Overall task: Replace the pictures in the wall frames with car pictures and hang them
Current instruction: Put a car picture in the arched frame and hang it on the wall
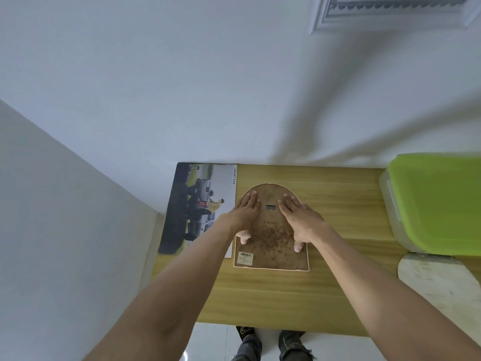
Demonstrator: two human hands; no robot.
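Observation:
An arch-topped picture frame lies face down on the wooden table, its brown speckled backing board up, with a small metal hanger near the top and a barcode label at the lower left. My left hand rests flat on the left side of the backing, thumb on the board. My right hand lies flat on the right side, thumb pressing near the lower right. A car picture showing a grey vehicle lies to the frame's left.
A clear plastic box with a green lid stands at the table's right. A white arched sheet lies in front of it. A white ornate frame hangs on the wall above. The wall borders the table's far edge.

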